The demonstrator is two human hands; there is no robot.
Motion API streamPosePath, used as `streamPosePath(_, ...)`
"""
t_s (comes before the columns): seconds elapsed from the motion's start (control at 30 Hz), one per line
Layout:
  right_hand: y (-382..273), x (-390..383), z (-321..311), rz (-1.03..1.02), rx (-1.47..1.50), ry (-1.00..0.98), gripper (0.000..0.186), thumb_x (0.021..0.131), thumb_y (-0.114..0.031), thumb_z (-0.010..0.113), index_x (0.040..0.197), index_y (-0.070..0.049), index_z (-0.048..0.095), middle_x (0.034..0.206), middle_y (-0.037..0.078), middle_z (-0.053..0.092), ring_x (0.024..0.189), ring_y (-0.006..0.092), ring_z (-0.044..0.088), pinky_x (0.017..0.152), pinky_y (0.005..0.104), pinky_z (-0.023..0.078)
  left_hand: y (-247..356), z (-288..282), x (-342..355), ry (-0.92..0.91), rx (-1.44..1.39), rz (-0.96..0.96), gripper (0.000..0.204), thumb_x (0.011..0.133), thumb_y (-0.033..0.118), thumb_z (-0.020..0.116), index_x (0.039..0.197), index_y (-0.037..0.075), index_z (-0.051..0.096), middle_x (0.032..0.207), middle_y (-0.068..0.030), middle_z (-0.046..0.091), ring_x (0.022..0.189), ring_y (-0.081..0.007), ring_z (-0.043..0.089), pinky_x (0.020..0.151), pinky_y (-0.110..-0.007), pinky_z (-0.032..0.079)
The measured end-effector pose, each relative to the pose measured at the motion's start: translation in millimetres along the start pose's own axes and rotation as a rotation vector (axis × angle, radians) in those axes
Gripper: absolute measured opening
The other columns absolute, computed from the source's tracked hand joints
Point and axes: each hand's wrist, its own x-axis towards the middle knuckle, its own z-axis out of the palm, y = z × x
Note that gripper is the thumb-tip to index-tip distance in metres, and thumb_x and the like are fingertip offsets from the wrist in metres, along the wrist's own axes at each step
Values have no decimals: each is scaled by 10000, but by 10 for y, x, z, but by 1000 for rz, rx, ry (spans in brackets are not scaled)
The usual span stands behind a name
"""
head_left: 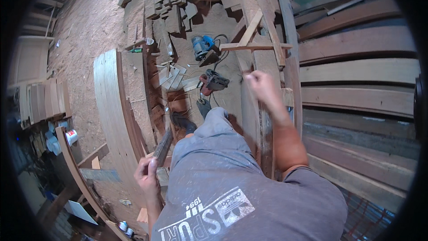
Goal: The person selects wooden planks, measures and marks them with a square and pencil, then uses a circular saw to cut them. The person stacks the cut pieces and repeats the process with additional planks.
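Pale wood is met first: at nine o'clock a broad plank (107,93) is laid lengthwise. Between seven and eight o'clock the left hand (147,174) is seen with its grip closed, thumb against fingers, on the lower end of a dark, narrow strip (163,146). That strip is tilted up toward the middle of the view, at eight o'clock; what it is made of cannot be told. Because it is held at one end only, its far end is likely to swing, so it is best steadied by a firmer hold nearer its middle and kept off the grey shirt (214,156).

At twelve o'clock a blue power tool (200,47) is left lying, with a red-and-black power tool (214,81) placed nearer the middle; both are best stepped around. At one o'clock a T-shaped wooden piece (256,46) is set crosswise. Just below it, at two o'clock, the right hand (263,87) is held over a long timber (266,143). Its fingers are curled and blurred, so whether its grip is clenched or pinching something small cannot be told. Fingertips are best kept clear of the timber's edge, where splinters could be caught. At three o'clock long boards (356,67) are stacked.
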Motion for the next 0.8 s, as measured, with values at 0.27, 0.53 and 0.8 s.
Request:
streamPosePath(0.27, 1250, -572, -1087, 394, -550, -50, 373, 917, -265, 768, 1114, 51, 794, 1122, 343, 754, 1114, 500, 735, 972, 549, 591, 2234, 1385, 461, -1158, -955, 496, 136, 1067, 230, 748, 1203, 232, 738, 907, -51, 765, 838, -224, 666, 818, -436, 547)
streamPosePath(0.53, 1336, -1255, -609, 670, -598, -149, 306, 841, -166, 780, 1016, 83, 805, 1159, 339, 762, 1147, 476, 745, 986, 537, 602, 2340, 1918, -196, -881, -1429, 243, 163, 1034, 215, 775, 989, 59, 791, 921, -150, 745, 811, -258, 702, 772, -374, 576)
streamPosePath(0.8, 1197, -1455, -689, 532, -443, 67, 490, 823, -230, 774, 1250, -10, 678, 1162, 308, 762, 1148, 500, 719, 988, 560, 573, 2331, 1892, 238, -1311, -977, -23, 269, 1047, 189, 758, 1252, 19, 719, 1045, -103, 782, 1029, -291, 753, 920, -383, 604)
